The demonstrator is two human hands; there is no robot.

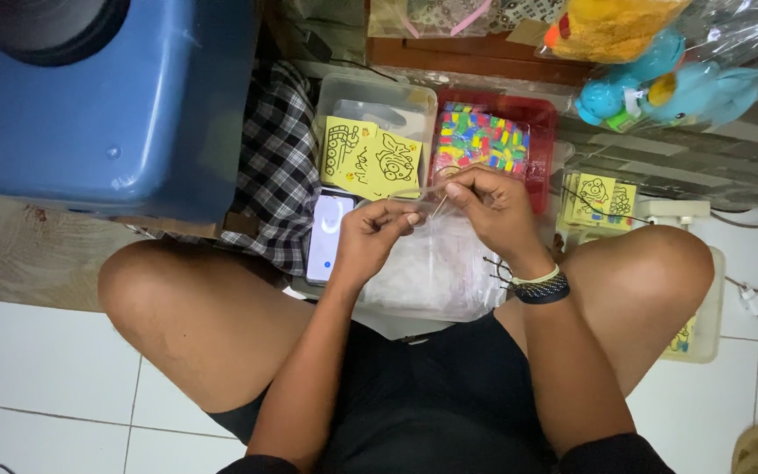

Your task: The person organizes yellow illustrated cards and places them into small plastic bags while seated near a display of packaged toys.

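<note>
On the tiled floor, at the far left, stands one blue plastic tub (107, 105), smooth and boxy with rounded corners. Just right of it a black-and-white checked cloth (278, 167) hangs down in soft folds. Next comes one phone (326, 237), flat with its screen lit, lying beside the cloth. Behind the phone sits a clear plastic box (377, 92) holding two yellow picture cards (370, 158) printed with black outlines.

Between the person's bare knees, the left hand (370, 235) is curled with fingers pinched closed on the near edge of a small clear plastic bag (414, 197). The right hand (493, 204), wearing two bands at the wrist, pinches the same bag from the far side with thumb and forefinger closed on it, a thin stick held alongside. The bag is thin and see-through, raised above a heap of more clear bags (436, 268), glossy and crumpled, too many to count.

Behind the hands, one red tray (541, 114) carries a packet of small bright pieces in many colours. To its right lies a short stack of yellow cards (597, 197); I cannot tell how many. At the top right, one yellow soft toy (611, 26) and two turquoise plastic toys (668, 83) sit wrapped in clear film.
</note>
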